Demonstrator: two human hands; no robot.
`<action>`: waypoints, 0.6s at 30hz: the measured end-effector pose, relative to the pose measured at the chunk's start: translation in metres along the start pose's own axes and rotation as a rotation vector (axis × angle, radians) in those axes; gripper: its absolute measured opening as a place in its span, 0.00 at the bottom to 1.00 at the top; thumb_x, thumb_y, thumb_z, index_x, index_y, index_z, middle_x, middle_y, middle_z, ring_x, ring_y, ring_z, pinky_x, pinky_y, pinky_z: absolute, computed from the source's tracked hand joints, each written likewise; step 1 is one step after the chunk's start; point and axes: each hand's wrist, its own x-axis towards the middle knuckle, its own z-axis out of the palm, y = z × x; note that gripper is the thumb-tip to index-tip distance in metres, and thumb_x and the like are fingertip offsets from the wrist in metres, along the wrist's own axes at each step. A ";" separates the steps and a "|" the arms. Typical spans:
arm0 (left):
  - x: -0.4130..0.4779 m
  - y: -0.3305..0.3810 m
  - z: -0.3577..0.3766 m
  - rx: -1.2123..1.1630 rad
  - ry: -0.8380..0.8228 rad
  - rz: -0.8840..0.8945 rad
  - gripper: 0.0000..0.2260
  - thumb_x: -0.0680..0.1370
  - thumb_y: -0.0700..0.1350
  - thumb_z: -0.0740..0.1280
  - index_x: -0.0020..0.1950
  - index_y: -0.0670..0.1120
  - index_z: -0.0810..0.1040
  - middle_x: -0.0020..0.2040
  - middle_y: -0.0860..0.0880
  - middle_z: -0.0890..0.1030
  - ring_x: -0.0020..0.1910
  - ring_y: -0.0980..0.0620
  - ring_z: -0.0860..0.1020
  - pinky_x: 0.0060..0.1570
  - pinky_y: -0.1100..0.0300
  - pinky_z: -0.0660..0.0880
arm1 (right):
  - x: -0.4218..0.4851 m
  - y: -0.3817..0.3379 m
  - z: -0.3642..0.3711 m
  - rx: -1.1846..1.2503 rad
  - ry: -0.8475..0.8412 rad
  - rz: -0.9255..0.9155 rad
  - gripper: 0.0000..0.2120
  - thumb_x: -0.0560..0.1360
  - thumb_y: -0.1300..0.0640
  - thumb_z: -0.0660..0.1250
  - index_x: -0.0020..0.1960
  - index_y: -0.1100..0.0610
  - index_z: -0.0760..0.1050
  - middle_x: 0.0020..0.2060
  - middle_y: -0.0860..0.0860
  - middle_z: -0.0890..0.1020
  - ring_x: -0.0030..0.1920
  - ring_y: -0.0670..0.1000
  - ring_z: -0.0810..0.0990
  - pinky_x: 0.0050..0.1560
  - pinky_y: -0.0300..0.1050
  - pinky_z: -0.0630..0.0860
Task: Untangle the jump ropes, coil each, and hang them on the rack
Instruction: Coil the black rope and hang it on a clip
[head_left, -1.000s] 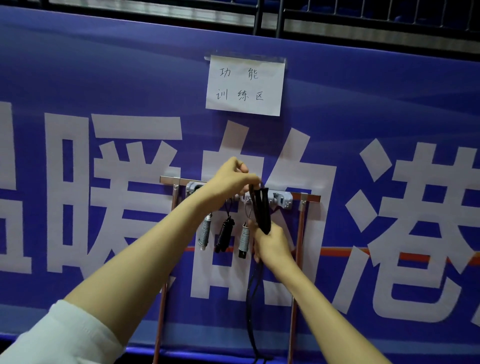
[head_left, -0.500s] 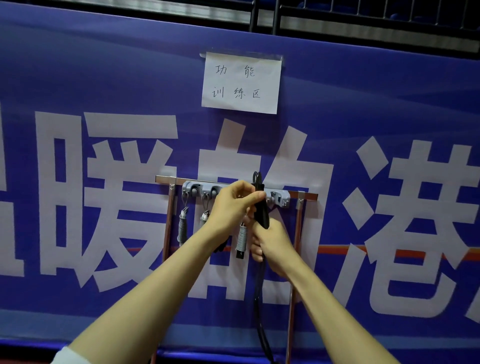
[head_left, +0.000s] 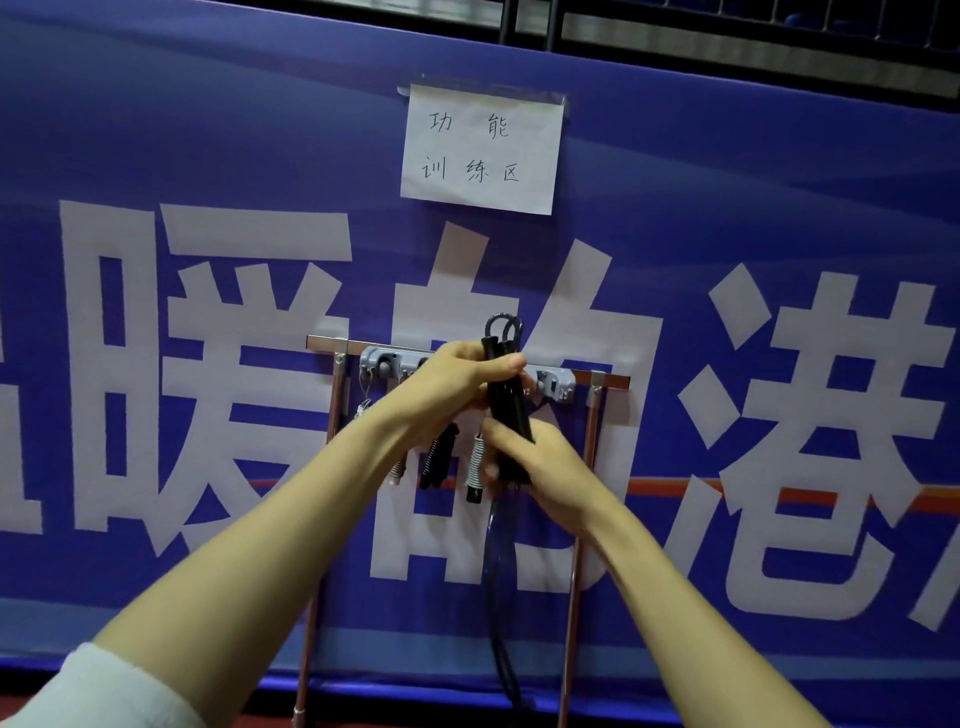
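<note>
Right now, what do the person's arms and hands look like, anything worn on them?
The left hand and right hand are bare: no gloves, rings or watch visible. Both forearms are uncovered. A white sleeve covers the left arm near the frame's bottom corner; the right arm shows no sleeve within the frame.

I log one black jump rope (head_left: 511, 410): handles upright together, cord hanging down, before the metal rack (head_left: 608, 381).
</note>
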 end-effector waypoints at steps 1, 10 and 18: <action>0.000 0.003 -0.004 0.005 0.005 -0.001 0.08 0.80 0.43 0.65 0.54 0.40 0.77 0.43 0.49 0.84 0.46 0.52 0.82 0.56 0.56 0.77 | -0.002 0.003 -0.001 -0.161 0.026 -0.036 0.11 0.79 0.51 0.62 0.46 0.59 0.73 0.33 0.52 0.77 0.36 0.52 0.77 0.41 0.49 0.76; 0.005 0.012 -0.004 0.050 -0.044 0.030 0.07 0.80 0.44 0.66 0.54 0.42 0.78 0.44 0.50 0.85 0.47 0.51 0.83 0.55 0.55 0.78 | 0.000 -0.005 -0.003 -0.133 0.051 -0.024 0.15 0.82 0.51 0.59 0.42 0.59 0.73 0.33 0.55 0.78 0.26 0.44 0.72 0.27 0.34 0.66; 0.002 -0.017 0.010 0.073 0.076 0.030 0.16 0.81 0.57 0.60 0.54 0.45 0.76 0.42 0.52 0.78 0.40 0.58 0.77 0.44 0.62 0.73 | 0.032 -0.010 -0.009 -0.083 0.289 0.006 0.16 0.82 0.50 0.58 0.40 0.58 0.74 0.27 0.50 0.74 0.25 0.45 0.68 0.26 0.36 0.64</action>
